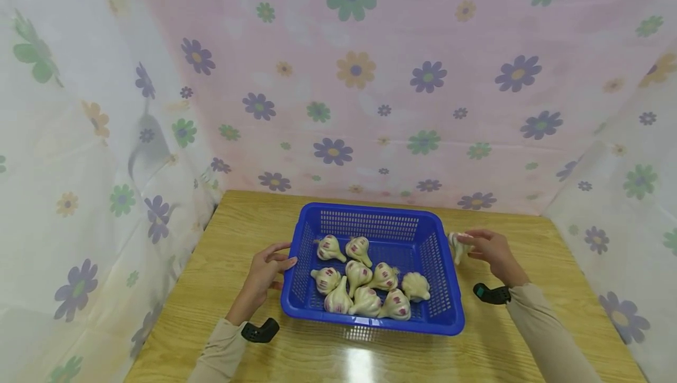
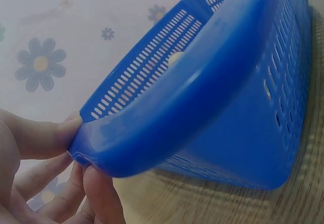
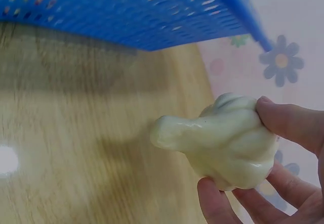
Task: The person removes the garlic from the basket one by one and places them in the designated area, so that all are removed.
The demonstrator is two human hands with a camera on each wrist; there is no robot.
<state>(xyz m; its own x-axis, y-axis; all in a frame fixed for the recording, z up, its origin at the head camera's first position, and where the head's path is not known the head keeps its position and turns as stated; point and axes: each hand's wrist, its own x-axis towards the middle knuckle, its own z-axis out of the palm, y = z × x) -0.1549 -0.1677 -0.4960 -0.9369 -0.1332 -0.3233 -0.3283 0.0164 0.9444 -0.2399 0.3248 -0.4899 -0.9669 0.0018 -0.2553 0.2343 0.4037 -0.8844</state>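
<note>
A blue plastic basket (image 1: 370, 323) with perforated walls stands on the table, several garlic bulbs (image 1: 359, 274) lying in it. My left hand (image 1: 262, 271) pinches the basket's left rim (image 2: 147, 138) between thumb and fingers, as the left wrist view shows up close. Outside the basket's right wall, my right hand (image 1: 492, 254) holds one garlic bulb (image 3: 223, 140) by its rounded end. In the right wrist view its thick stem points left, away from the palm, and the bulb is off the table. The bulb's far side is hidden.
The wooden table (image 1: 227, 242) extends to both sides and in front of the basket. Flower-printed cloth (image 1: 381, 124) hangs behind the table and on both sides. Each wrist wears a black strap-mounted device (image 1: 261, 331).
</note>
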